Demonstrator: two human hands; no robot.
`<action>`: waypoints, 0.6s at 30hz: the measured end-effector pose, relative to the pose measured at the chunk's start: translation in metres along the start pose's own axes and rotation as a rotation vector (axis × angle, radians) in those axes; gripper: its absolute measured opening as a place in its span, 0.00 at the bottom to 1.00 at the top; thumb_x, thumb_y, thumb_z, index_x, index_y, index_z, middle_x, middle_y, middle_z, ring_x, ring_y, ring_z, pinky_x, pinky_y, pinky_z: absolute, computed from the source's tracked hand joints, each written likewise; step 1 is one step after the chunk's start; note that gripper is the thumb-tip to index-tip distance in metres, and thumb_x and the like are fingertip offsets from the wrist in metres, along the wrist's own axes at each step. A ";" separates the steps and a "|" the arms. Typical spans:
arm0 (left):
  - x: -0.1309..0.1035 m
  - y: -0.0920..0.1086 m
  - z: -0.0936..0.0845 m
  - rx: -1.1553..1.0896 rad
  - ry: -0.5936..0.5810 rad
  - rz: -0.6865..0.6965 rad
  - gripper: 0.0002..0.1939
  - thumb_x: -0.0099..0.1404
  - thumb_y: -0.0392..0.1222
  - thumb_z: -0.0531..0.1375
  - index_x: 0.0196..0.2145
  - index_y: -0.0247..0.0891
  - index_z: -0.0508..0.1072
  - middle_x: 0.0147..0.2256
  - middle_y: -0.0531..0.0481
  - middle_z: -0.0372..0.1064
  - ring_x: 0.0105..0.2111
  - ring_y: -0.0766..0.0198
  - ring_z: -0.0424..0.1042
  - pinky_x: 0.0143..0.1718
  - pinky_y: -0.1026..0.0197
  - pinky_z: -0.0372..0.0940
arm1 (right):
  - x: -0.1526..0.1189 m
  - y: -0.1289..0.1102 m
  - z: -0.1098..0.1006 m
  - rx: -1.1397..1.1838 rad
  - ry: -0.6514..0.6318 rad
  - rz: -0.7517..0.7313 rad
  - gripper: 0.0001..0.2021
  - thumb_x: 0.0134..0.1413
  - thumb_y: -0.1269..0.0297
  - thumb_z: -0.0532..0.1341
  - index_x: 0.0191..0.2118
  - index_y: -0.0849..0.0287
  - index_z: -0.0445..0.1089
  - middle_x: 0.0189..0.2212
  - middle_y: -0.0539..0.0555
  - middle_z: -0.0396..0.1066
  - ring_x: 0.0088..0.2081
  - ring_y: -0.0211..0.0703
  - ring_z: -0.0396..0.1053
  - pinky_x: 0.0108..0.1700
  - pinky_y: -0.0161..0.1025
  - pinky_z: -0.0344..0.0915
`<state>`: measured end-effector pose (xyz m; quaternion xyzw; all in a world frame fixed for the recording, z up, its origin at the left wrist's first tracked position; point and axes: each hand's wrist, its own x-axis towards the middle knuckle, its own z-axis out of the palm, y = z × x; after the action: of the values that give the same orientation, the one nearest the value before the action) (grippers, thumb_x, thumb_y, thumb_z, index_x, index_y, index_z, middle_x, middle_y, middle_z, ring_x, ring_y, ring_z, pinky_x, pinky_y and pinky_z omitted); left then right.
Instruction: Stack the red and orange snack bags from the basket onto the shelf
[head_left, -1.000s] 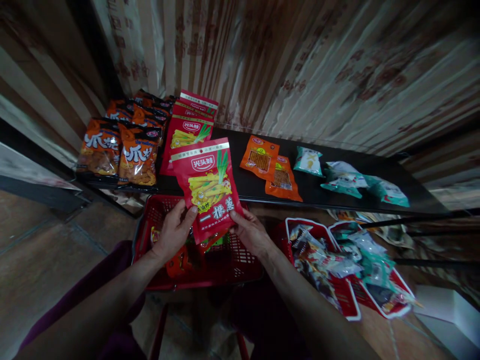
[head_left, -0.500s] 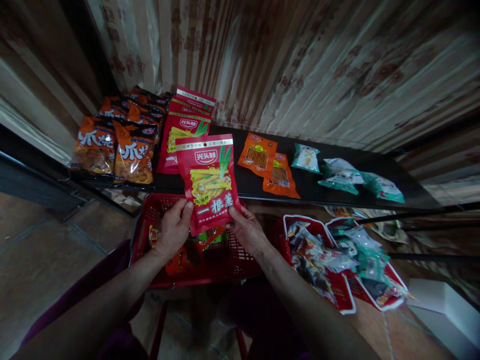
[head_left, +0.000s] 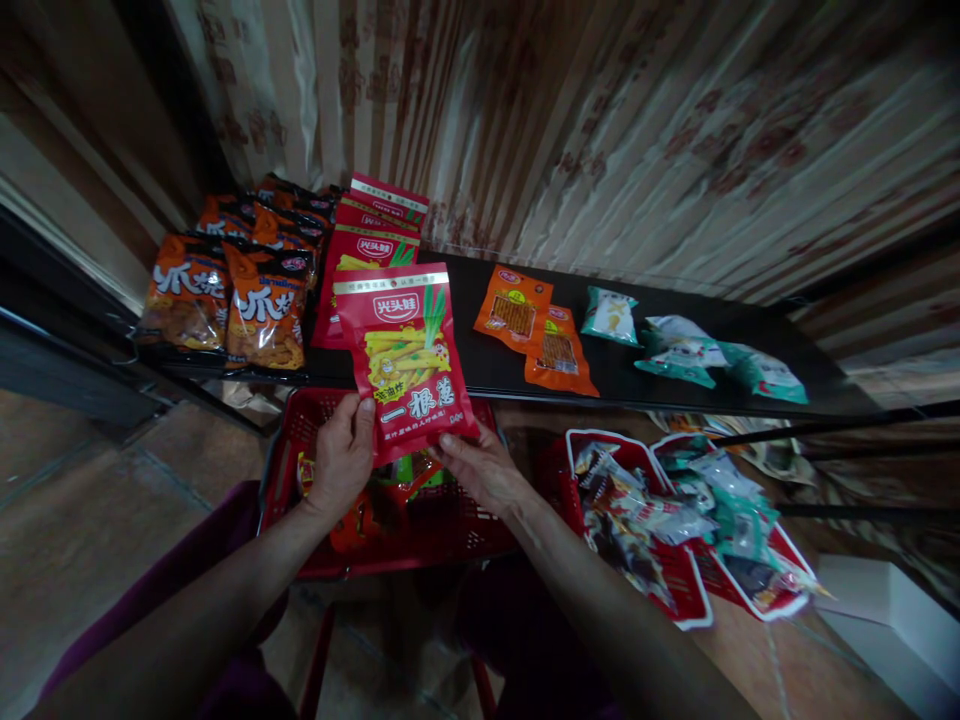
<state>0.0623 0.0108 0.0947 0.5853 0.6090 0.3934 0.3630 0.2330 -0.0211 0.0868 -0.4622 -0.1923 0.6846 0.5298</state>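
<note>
A red snack bag (head_left: 405,355) with yellow sticks and green onion printed on it is held up by its lower part in both hands. My left hand (head_left: 343,455) grips its lower left edge, thumb in front. My right hand (head_left: 480,465) pinches the lower right corner, with the other fingers behind the bag. Just behind it, several similar red bags (head_left: 367,247) stand overlapping on the black shelf (head_left: 480,372), partly hidden by the held one. Beneath my hands is a red basket (head_left: 465,545) with orange and green packets (head_left: 352,525) inside.
Orange-and-black snack bags (head_left: 266,310) stand in rows at the shelf's left end. Two flat orange packets (head_left: 556,350) and several teal-and-white bags (head_left: 679,350) lie to the right. Below are two red baskets of packets (head_left: 637,510), a white box (head_left: 885,620) and a curtain (head_left: 600,130) behind.
The held red bag has moved slightly left and up with its upper end closer to the standing red bags. My right hand has shifted left along its bottom edge.
</note>
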 end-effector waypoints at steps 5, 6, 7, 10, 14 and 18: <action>-0.003 -0.006 0.006 -0.001 0.015 0.024 0.15 0.67 0.50 0.47 0.29 0.40 0.65 0.25 0.54 0.67 0.27 0.64 0.66 0.30 0.64 0.58 | -0.003 0.010 0.008 0.013 -0.015 0.034 0.11 0.29 0.66 0.74 0.22 0.59 0.72 0.22 0.45 0.72 0.27 0.32 0.71 0.34 0.32 0.70; -0.004 -0.007 0.008 -0.018 0.006 0.031 0.15 0.67 0.50 0.47 0.29 0.39 0.65 0.25 0.54 0.67 0.27 0.65 0.66 0.30 0.64 0.59 | -0.003 0.012 0.009 0.005 -0.008 0.032 0.11 0.30 0.65 0.74 0.23 0.59 0.73 0.24 0.46 0.73 0.27 0.33 0.71 0.33 0.32 0.70; -0.005 -0.008 0.009 -0.036 -0.008 0.037 0.15 0.67 0.50 0.47 0.30 0.39 0.65 0.26 0.54 0.67 0.27 0.65 0.66 0.30 0.64 0.59 | -0.003 0.013 0.010 -0.001 0.006 0.025 0.12 0.29 0.65 0.74 0.24 0.59 0.74 0.24 0.46 0.74 0.27 0.33 0.70 0.32 0.32 0.69; -0.005 -0.011 0.012 -0.075 -0.023 0.040 0.14 0.66 0.50 0.48 0.31 0.39 0.66 0.27 0.53 0.68 0.27 0.65 0.67 0.30 0.64 0.60 | -0.001 0.016 0.010 -0.019 0.036 -0.005 0.12 0.29 0.64 0.75 0.24 0.59 0.74 0.23 0.47 0.74 0.25 0.32 0.69 0.29 0.31 0.67; -0.003 -0.012 0.014 -0.084 -0.008 0.038 0.14 0.66 0.49 0.49 0.32 0.39 0.67 0.28 0.53 0.69 0.28 0.65 0.67 0.31 0.64 0.60 | 0.002 0.017 0.006 -0.047 0.030 -0.013 0.12 0.29 0.63 0.75 0.20 0.60 0.73 0.19 0.47 0.73 0.22 0.31 0.68 0.29 0.31 0.65; -0.002 -0.014 0.014 -0.092 0.002 0.029 0.15 0.66 0.50 0.49 0.32 0.39 0.68 0.28 0.52 0.70 0.29 0.64 0.68 0.32 0.63 0.61 | 0.001 0.017 0.004 -0.089 0.025 -0.028 0.11 0.30 0.62 0.74 0.20 0.59 0.73 0.19 0.47 0.73 0.22 0.32 0.68 0.29 0.32 0.65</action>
<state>0.0690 0.0095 0.0765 0.5766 0.5820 0.4267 0.3831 0.2201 -0.0258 0.0759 -0.4911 -0.2225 0.6622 0.5204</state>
